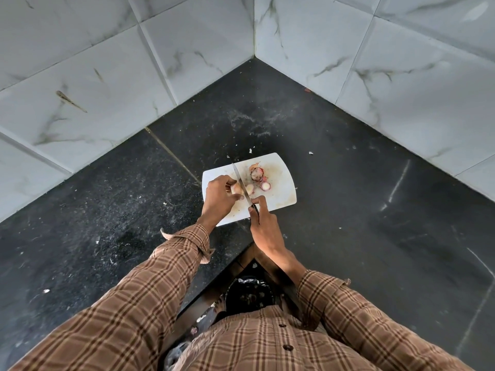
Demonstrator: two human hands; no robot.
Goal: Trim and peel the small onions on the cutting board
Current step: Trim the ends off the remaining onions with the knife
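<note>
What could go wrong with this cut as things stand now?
The left hand holds the small onion with its fingertips right beside the knife blade, so a slip could nick them. The right hand has a finger along the blade's spine. The cutting board could slide on the counter.

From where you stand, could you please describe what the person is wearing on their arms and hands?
Both arms are in a long-sleeved brown-and-tan plaid shirt with dark brown buttons down the front. The left sleeve has its cuff unbuttoned and flared; the right sleeve ends just above the wrist. The left hand and right hand are bare: no gloves.
</note>
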